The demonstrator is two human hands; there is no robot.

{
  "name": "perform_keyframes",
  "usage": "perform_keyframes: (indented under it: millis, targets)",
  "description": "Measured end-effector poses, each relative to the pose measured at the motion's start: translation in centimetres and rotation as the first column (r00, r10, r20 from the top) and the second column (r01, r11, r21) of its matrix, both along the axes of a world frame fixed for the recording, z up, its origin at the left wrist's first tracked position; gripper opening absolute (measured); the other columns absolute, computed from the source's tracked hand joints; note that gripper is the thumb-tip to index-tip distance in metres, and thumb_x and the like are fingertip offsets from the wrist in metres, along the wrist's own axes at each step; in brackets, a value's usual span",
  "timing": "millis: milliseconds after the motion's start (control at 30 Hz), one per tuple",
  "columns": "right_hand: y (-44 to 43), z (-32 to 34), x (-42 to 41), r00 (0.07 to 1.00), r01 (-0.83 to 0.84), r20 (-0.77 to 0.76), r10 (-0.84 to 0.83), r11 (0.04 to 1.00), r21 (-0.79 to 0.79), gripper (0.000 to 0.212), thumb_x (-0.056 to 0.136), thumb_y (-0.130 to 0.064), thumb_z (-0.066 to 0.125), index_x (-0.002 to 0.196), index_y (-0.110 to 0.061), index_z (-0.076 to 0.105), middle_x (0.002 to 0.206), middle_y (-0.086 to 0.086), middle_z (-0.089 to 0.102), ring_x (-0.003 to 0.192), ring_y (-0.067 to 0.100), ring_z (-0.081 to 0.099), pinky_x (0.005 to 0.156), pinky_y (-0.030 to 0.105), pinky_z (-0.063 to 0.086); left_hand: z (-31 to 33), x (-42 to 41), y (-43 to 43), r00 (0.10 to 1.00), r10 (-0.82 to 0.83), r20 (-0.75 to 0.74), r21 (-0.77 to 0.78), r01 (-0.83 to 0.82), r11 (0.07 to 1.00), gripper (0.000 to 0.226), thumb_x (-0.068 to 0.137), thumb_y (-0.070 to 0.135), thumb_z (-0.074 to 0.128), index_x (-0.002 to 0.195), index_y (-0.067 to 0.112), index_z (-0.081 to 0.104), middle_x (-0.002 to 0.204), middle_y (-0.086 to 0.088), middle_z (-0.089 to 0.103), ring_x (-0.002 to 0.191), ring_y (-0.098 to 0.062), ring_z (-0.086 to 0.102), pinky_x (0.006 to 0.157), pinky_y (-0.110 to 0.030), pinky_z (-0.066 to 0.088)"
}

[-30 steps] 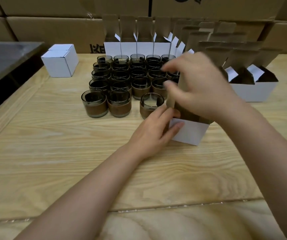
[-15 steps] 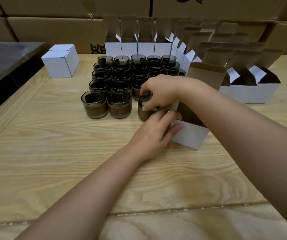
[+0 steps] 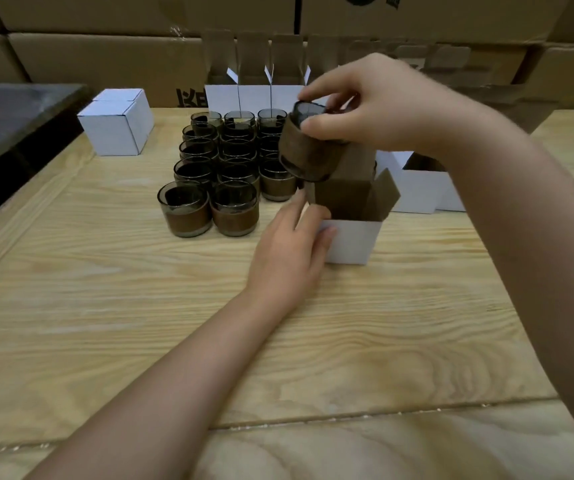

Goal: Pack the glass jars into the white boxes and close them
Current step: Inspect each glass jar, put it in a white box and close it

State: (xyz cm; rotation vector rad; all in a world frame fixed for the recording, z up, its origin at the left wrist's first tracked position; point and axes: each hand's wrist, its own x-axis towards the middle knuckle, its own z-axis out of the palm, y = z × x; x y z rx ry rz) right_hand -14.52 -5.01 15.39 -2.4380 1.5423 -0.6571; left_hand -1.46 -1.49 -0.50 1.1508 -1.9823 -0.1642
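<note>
Right hand (image 3: 375, 109) raised, pinching; left hand (image 3: 289, 251) low, relaxed

Front-row glass jar (image 3: 308, 150) has been lifted off the desk (image 3: 140, 306) by the right hand (image 3: 375, 105), gripped at the rim by the fingers (image 3: 323, 85). It is now held tilted just above the open white box (image 3: 351, 240). Its former spot left of the box is vacated.
</note>
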Motion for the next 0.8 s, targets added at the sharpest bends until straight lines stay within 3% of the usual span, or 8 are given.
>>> perform_keyframes:
  millis: [167,267,433,600,700,800]
  targets:
    - [0.7,-1.0,-2.2,0.997,0.065,-0.033,-0.064,0.997,0.034,0.045,0.085,-0.043,0.064,0.128,-0.036,0.057,0.104,-0.005,0.059,0.083,0.003,0.053,0.065,0.016,0.038,0.0,0.0,0.0,0.998,0.066,0.008,-0.006,-0.066,0.998,0.019,0.096,0.015,0.055,0.107,0.001,0.06,0.115,-0.02,0.06,0.117,-0.039,0.053,0.092,-0.046,0.044]
    - [0.4,-2.1,-2.7,0.991,0.095,-0.105,-0.086,0.993,0.075,0.05,0.083,-0.043,0.067,0.13,-0.033,0.054,0.105,-0.005,0.054,0.083,0.004,0.051,0.061,0.014,0.035,0.0,0.0,0.2,0.995,0.098,0.001,0.005,-0.098,0.995,0.022,0.097,0.019,0.054,0.113,0.004,0.06,0.116,-0.014,0.062,0.125,-0.033,0.05,0.101,-0.043,0.039]
    - [-0.1,-4.2,-2.3,0.979,0.133,-0.176,-0.105,0.98,0.151,0.057,0.079,-0.042,0.072,0.126,-0.025,0.046,0.108,0.0,0.055,0.096,0.018,0.054,0.072,0.03,0.048,0.1,0.0,0.2,0.994,0.113,-0.004,-0.01,-0.113,0.994,0.023,0.096,0.021,0.055,0.115,0.008,0.057,0.11,-0.006,0.063,0.107,-0.024,0.057,0.093,-0.03,0.036]
    - [-0.3,-5.2,-1.5,0.968,0.119,-0.244,-0.061,0.966,0.231,0.051,0.08,-0.045,0.072,0.111,-0.02,0.04,0.099,0.002,0.054,0.078,0.013,0.052,0.056,0.028,0.04,0.2,0.0,0.2,0.992,0.128,0.003,-0.005,-0.128,0.992,0.023,0.093,0.02,0.058,0.113,0.008,0.057,0.106,-0.005,0.064,0.1,-0.024,0.058,0.087,-0.025,0.031]
    - [-0.3,-4.6,-1.1,0.932,0.149,-0.359,-0.054,0.959,0.241,0.046,0.084,-0.047,0.067,0.111,-0.012,0.054,0.102,0.005,0.061,0.086,0.02,0.058,0.064,0.032,0.045,0.2,-0.1,0.3,0.993,0.12,-0.013,-0.008,-0.12,0.993,0.023,0.093,0.019,0.059,0.112,0.008,0.056,0.104,-0.005,0.064,0.098,-0.024,0.058,0.087,-0.027,0.032]
    - [-0.3,-4.2,-0.9,0.903,0.122,-0.429,0.017,0.948,0.294,0.032,0.091,-0.046,0.059,0.105,-0.018,0.064,0.099,0.001,0.064,0.085,0.016,0.059,0.06,0.025,0.043,0.2,0.0,0.3,0.994,0.108,-0.023,-0.005,-0.108,0.994,0.023,0.092,0.018,0.06,0.112,0.007,0.056,0.104,-0.005,0.065,0.096,-0.024,0.059,0.086,-0.029,0.035]
